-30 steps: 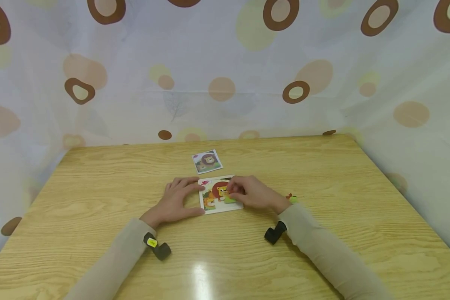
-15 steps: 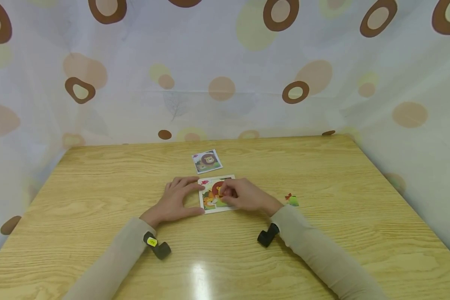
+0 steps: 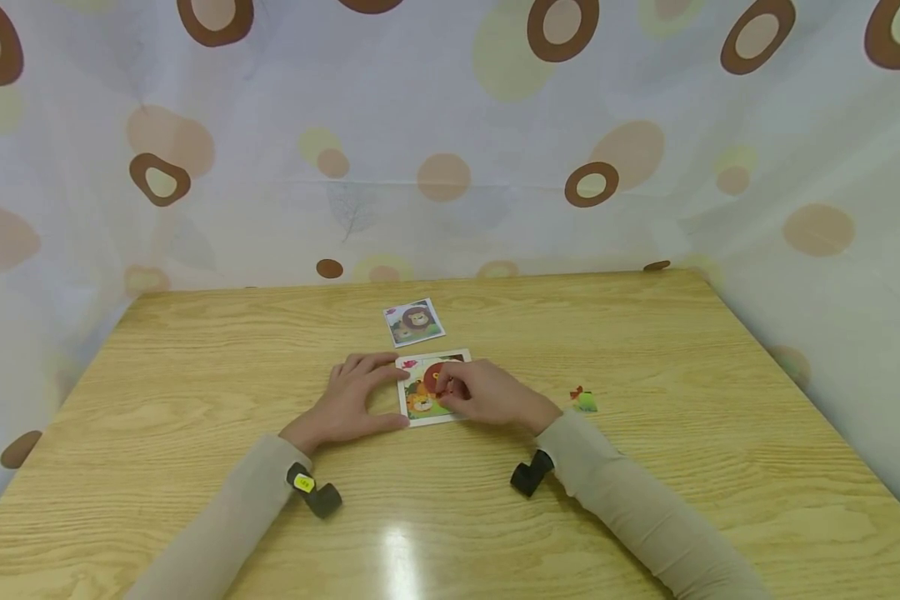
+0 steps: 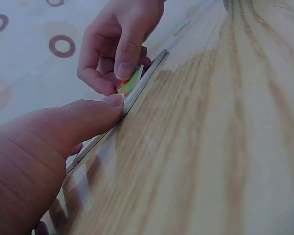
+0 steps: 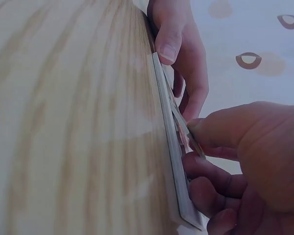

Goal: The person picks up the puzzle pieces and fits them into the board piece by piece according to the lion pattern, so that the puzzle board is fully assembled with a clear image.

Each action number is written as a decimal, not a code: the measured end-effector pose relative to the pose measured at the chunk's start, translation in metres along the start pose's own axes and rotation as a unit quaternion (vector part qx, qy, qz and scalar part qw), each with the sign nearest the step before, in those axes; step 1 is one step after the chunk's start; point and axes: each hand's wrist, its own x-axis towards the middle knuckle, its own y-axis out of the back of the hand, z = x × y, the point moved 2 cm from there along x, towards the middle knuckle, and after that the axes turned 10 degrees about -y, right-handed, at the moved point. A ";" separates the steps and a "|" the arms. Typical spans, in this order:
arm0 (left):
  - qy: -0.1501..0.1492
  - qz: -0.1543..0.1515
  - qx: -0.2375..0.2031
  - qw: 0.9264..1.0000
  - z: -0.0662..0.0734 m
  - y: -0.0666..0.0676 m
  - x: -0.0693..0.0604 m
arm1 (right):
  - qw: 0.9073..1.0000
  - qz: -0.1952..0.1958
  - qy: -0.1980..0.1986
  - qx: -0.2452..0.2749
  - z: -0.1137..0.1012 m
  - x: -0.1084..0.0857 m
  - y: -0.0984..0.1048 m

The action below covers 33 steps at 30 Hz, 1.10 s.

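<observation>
A white-framed jigsaw board (image 3: 432, 421) with a lion picture lies flat on the table. My left hand (image 3: 354, 402) rests at its left side, thumb on the near corner and index finger on the far part of that edge. Over the board's right half, my right hand (image 3: 491, 393) pinches a puzzle piece (image 4: 132, 83) showing green and orange. In the right wrist view the piece (image 5: 190, 134) is tilted, one end low against the board. My right fingers cover part of the picture in the head view.
A small card (image 3: 414, 323) with a matching lion picture lies beyond the board. One loose green and red puzzle piece (image 3: 584, 399) lies on the wooden table (image 3: 270, 333) to the right. A patterned cloth (image 3: 450, 125) hangs behind.
My right hand has moved left across the board with the piece, then shifted only slightly. The loose piece at right has come fully into view. My left hand has stayed still.
</observation>
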 end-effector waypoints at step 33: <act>0.007 -0.005 -0.005 1.000 -0.001 0.000 0.000 | 0.998 0.022 0.029 -0.050 -0.004 -0.002 -0.003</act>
